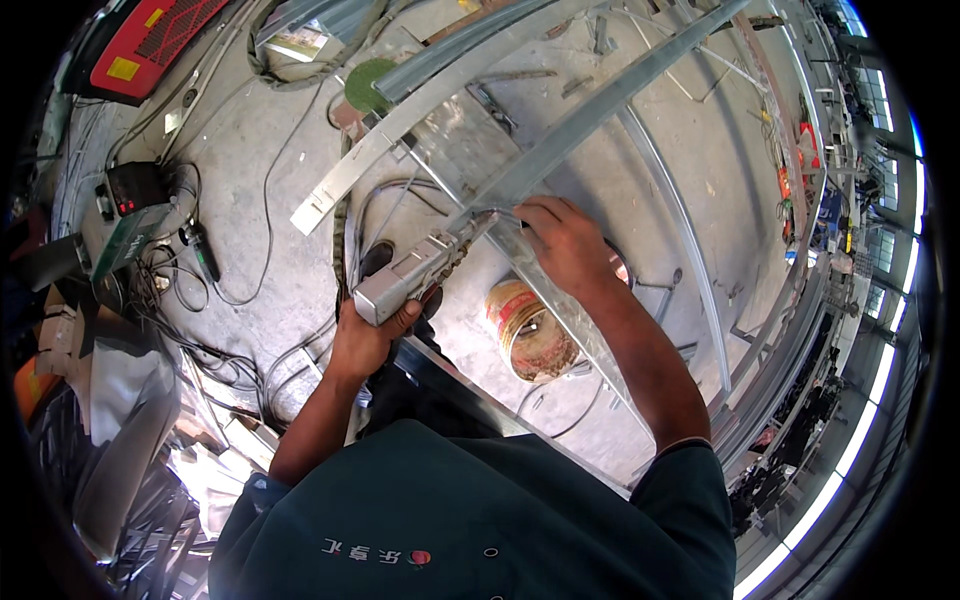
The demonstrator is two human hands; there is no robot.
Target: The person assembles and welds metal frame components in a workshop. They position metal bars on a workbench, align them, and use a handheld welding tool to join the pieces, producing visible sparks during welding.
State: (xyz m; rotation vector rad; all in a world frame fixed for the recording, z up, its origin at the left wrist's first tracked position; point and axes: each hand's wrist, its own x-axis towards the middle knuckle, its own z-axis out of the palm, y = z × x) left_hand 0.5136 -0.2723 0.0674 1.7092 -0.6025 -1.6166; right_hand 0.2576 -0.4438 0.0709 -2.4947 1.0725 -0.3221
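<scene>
My left hand [366, 337] is wrapped round the rear of a silver, boxy hand tool [405, 275], which looks like a welding gun. The tool slants up to the right, a dark ribbed line along its side. Its narrow nose meets the spot where a long grey metal beam [585, 125] joins a flat metal bar [560, 305]. My right hand [565, 245] is closed at that joint, fingers bent close to the tool's nose. Whatever its fingertips pinch is hidden.
Under the bar stands a rusty round bucket [535, 335]. A curved metal strip [680, 225] arcs on the right, and a pale strip [350, 175] crosses the upper left. Cables [215, 370] tangle on the floor at left, near a red machine [150, 50].
</scene>
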